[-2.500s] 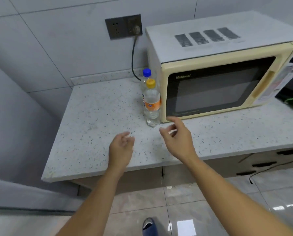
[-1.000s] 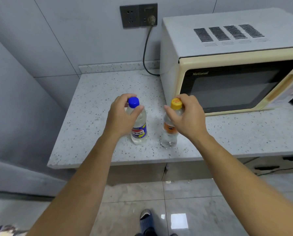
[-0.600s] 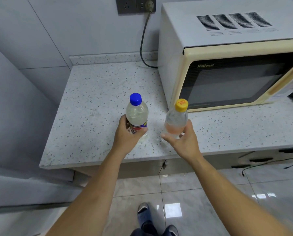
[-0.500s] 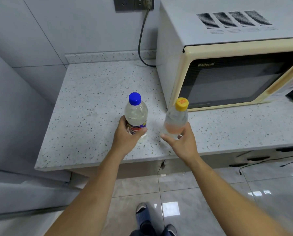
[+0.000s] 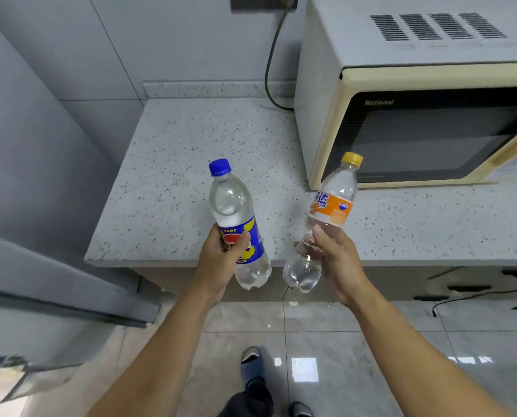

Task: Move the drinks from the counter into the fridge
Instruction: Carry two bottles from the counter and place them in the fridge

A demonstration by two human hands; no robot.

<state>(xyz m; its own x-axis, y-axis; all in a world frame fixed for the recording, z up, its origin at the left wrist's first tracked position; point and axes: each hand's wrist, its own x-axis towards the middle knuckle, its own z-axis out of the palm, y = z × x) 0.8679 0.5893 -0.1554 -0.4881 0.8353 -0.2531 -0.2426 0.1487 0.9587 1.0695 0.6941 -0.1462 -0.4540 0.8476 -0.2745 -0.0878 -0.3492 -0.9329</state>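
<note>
left hand wrapped round blue-capped bottle, cap tilted far-left | right hand gripping orange-capped bottle, cap tilted far-right | both raised over near counter edge | microwave far right

left hand gripping blue-capped bottle, right hand gripping orange-capped bottle

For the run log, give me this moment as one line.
left hand: grips blue-capped bottle | right hand: grips orange-capped bottle | both off counter | fridge: not reached
</note>
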